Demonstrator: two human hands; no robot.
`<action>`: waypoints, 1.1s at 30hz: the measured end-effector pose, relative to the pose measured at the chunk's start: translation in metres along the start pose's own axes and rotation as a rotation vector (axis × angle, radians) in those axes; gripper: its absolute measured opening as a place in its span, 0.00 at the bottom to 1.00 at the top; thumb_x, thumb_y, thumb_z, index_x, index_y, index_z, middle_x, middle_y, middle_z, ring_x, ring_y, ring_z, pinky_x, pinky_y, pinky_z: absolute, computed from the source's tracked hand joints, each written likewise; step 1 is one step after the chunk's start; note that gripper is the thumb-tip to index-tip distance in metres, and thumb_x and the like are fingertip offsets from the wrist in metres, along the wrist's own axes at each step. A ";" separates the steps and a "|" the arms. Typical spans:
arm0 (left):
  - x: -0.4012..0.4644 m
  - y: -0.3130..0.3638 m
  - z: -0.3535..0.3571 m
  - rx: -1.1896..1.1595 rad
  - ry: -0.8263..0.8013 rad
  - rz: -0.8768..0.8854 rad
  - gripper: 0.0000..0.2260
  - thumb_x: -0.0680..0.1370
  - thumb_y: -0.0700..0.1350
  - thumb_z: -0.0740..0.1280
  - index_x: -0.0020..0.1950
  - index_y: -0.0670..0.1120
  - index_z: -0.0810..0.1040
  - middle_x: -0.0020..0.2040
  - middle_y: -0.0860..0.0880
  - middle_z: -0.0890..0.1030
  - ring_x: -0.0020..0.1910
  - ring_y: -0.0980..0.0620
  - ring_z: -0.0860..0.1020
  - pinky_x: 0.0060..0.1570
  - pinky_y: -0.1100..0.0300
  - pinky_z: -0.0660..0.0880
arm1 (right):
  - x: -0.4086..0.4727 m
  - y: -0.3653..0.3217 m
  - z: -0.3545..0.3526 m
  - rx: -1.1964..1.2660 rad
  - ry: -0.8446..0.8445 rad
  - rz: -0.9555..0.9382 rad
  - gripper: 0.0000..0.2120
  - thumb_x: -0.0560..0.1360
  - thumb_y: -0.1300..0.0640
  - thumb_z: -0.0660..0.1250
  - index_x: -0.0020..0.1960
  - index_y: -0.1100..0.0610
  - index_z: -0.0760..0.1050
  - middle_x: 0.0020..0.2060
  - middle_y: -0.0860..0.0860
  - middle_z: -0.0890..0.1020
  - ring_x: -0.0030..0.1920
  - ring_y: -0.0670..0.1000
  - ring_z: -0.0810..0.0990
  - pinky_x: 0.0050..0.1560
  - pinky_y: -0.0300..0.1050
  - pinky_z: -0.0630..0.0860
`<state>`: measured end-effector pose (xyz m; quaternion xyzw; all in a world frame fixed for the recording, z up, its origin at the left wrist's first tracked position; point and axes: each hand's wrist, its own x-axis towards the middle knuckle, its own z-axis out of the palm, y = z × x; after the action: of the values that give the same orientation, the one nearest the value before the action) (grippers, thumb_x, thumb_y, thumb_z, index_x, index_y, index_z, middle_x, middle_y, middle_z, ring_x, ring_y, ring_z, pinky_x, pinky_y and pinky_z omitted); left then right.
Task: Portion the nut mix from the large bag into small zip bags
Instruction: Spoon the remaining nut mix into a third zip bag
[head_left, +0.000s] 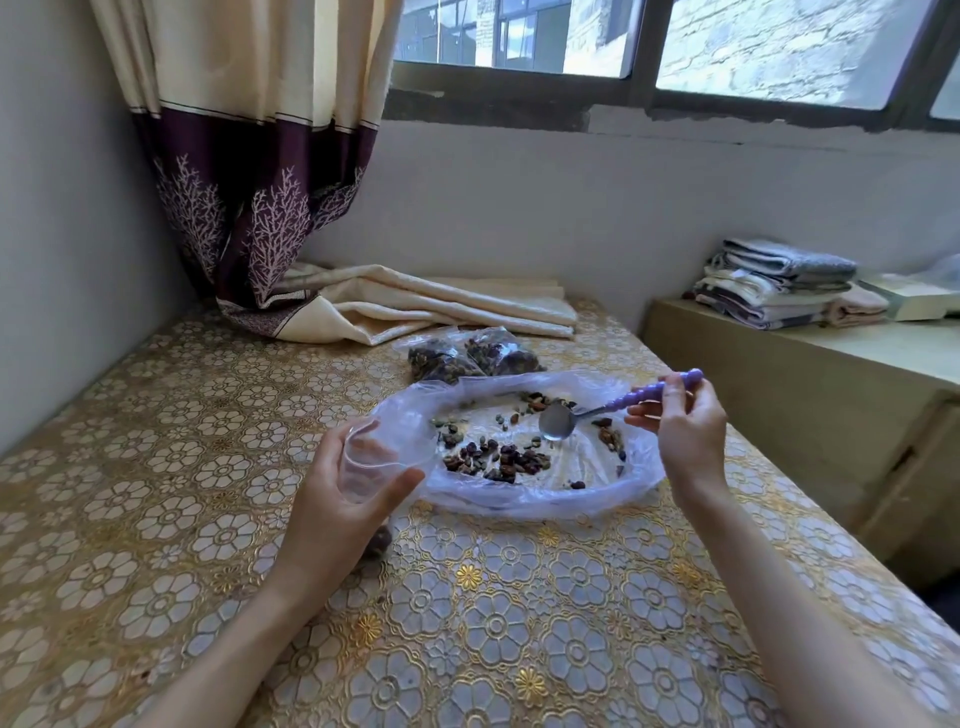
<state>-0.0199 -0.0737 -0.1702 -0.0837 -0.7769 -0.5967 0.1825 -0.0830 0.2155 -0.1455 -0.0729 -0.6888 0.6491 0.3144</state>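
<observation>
The large clear bag (639, 483) lies spread open on the table, with a thin scatter of nut mix (498, 460) inside. My left hand (337, 499) curls round a small clear zip bag (371, 460), held open at the large bag's left edge. My right hand (685, 431) pinches the purple handle of a metal spoon (558, 421). The spoon's bowl hangs above the nuts and looks empty. Two filled small bags (467, 356) lie just behind the large bag.
The table wears a gold floral cloth (519, 623). A cream curtain (415, 306) trails onto its far side. A low cabinet (831, 405) with folded towels (774, 283) stands at the right. Something small and dark (382, 540) peeks out beside my left wrist.
</observation>
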 end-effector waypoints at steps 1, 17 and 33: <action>0.000 0.000 0.000 -0.006 -0.001 -0.001 0.37 0.53 0.75 0.67 0.57 0.61 0.68 0.53 0.52 0.78 0.48 0.57 0.80 0.49 0.50 0.79 | -0.001 0.001 0.000 0.007 -0.013 0.016 0.08 0.82 0.57 0.54 0.50 0.60 0.69 0.40 0.55 0.80 0.36 0.49 0.81 0.38 0.41 0.80; 0.000 0.001 0.000 -0.013 0.000 0.023 0.35 0.54 0.75 0.67 0.55 0.61 0.68 0.49 0.54 0.78 0.45 0.64 0.80 0.45 0.58 0.78 | -0.032 -0.008 0.023 0.110 -0.273 0.103 0.11 0.82 0.60 0.55 0.43 0.60 0.71 0.33 0.55 0.81 0.30 0.49 0.79 0.32 0.39 0.77; 0.000 0.002 0.001 0.001 -0.013 0.018 0.36 0.53 0.76 0.67 0.56 0.61 0.68 0.49 0.55 0.78 0.43 0.62 0.80 0.44 0.56 0.79 | -0.028 -0.011 0.023 0.283 -0.185 0.257 0.16 0.82 0.60 0.54 0.38 0.62 0.72 0.27 0.55 0.82 0.28 0.49 0.80 0.31 0.37 0.78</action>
<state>-0.0196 -0.0723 -0.1682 -0.0947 -0.7776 -0.5941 0.1828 -0.0699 0.1801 -0.1437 -0.0556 -0.6017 0.7781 0.1715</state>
